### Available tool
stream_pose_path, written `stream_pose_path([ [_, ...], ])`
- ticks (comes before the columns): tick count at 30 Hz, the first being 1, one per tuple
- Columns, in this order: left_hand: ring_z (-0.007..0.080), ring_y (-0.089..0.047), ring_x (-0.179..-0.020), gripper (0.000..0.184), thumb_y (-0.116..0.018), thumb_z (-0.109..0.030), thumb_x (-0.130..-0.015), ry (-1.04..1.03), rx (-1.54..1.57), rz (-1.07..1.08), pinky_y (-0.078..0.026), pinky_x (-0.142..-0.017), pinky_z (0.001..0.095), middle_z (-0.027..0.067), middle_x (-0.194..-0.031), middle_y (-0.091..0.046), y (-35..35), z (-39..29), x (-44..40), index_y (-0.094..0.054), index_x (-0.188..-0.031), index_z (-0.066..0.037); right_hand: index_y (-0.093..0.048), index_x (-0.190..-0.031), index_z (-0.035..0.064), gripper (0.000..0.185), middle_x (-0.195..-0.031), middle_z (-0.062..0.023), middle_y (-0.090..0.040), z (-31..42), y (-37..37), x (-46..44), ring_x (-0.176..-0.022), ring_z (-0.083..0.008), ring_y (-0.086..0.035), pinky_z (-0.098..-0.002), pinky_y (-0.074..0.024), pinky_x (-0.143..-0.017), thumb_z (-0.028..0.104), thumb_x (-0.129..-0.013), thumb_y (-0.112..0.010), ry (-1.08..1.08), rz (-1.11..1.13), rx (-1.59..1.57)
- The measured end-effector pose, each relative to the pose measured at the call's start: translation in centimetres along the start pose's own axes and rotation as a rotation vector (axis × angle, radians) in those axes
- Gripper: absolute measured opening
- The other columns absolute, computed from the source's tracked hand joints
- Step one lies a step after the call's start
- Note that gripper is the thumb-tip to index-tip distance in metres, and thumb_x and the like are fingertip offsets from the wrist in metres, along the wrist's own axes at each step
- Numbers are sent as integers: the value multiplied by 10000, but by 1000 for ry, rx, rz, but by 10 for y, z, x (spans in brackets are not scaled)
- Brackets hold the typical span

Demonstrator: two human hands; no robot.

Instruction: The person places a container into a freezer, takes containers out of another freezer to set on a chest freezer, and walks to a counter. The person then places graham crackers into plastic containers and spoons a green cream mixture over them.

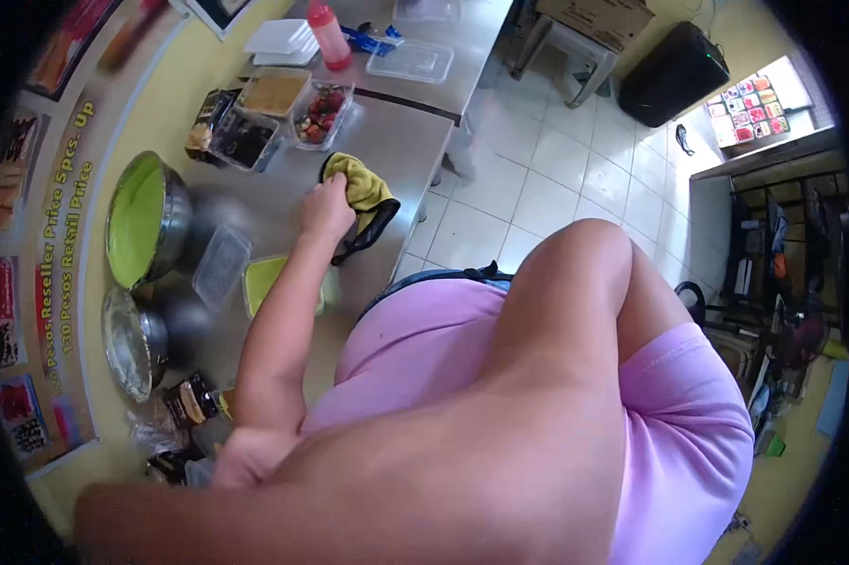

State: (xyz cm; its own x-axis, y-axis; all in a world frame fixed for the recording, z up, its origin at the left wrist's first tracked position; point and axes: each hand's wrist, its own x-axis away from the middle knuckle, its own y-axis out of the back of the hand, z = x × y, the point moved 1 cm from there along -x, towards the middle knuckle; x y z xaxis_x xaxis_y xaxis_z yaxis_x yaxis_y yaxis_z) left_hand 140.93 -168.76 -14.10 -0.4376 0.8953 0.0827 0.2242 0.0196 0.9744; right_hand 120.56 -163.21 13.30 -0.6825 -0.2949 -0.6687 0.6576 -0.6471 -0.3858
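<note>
My left hand [327,204] is closed on a yellow cloth with a black edge [368,188], bunched on the steel table [396,141] near its edge. The left arm stretches out over a yellow-green container [266,282]. My right arm is bent, and its forearm [424,443] crosses close in front of the camera toward the lower left. The right hand itself lies outside the picture. Beyond the cloth stand a tub of red and dark pieces [321,115], a tub of dark contents [243,138] and a tub with tan contents [274,91].
Along the wall side stand a steel bowl, green inside [137,221], and another metal bowl [128,344]. A clear plastic lid [222,268] lies beside them. Farther off are a pink squeeze bottle [329,38] and a clear lid [410,62]. A black speaker [674,73] stands on the tiled floor.
</note>
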Motion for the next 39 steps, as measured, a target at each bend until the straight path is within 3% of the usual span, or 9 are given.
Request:
stream_pose_path([
  [8, 380, -592, -1028, 250, -505, -66, -805, -45, -54, 21, -482, -849, 502, 169, -1086, -631, -11, 16, -2, -539, -1052, -62, -396, -1262, 3, 496, -958, -67, -575, -4, 0, 5, -861, -155, -542, -311, -378, -830, 93, -846, -650, -4, 19, -26],
  [14, 384, -599, -1020, 261, -507, -91, -817, 57, -40, 94, -486, -851, 515, 158, -1104, -635, 7, -1, 3, -541, -1076, -79, -385, -1274, 2, 515, -977, -73, -572, -7, 1, 8, -881, -160, -539, -316, -378, -843, 90, -843, -654, -10, 1, -7],
  [15, 356, -616, -985, 236, -551, -67, -785, 19, -45, 5, -490, -857, 465, 150, -1033, -650, 2, 1, 5, -565, -1021, -59, -384, -1276, 2, 518, -980, -74, -571, -7, 3, 9, -885, -161, -539, -317, -378, -845, 90, -843, -655, -13, 4, -14],
  [29, 345, -629, -956, 220, -552, -83, -793, 5, -81, -10, -502, -825, 474, 139, -999, -659, -5, 5, 2, -558, -1012, -62, -359, -1303, -1, 563, -1025, -89, -563, -8, 1, 10, -933, -173, -533, -328, -379, -874, 83, -836, -665, 0, 10, 11],
  [36, 363, -607, -1020, 245, -507, -76, -819, -3, -68, 48, -486, -857, 476, 155, -1094, -636, -3, 6, 0, -544, -1060, -58, -347, -1316, -2, 586, -1048, -96, -559, -11, 3, 10, -957, -179, -530, -334, -380, -888, 80, -833, -669, 7, 24, 4],
  [39, 346, -616, -986, 232, -554, -75, -781, -22, -95, -5, -486, -860, 471, 134, -1048, -637, -10, 11, 0, -549, -1013, -69, -342, -1322, -2, 596, -1057, -99, -558, -12, 4, 10, -967, -182, -529, -336, -380, -894, 78, -832, -672, 1, 42, -1],
])
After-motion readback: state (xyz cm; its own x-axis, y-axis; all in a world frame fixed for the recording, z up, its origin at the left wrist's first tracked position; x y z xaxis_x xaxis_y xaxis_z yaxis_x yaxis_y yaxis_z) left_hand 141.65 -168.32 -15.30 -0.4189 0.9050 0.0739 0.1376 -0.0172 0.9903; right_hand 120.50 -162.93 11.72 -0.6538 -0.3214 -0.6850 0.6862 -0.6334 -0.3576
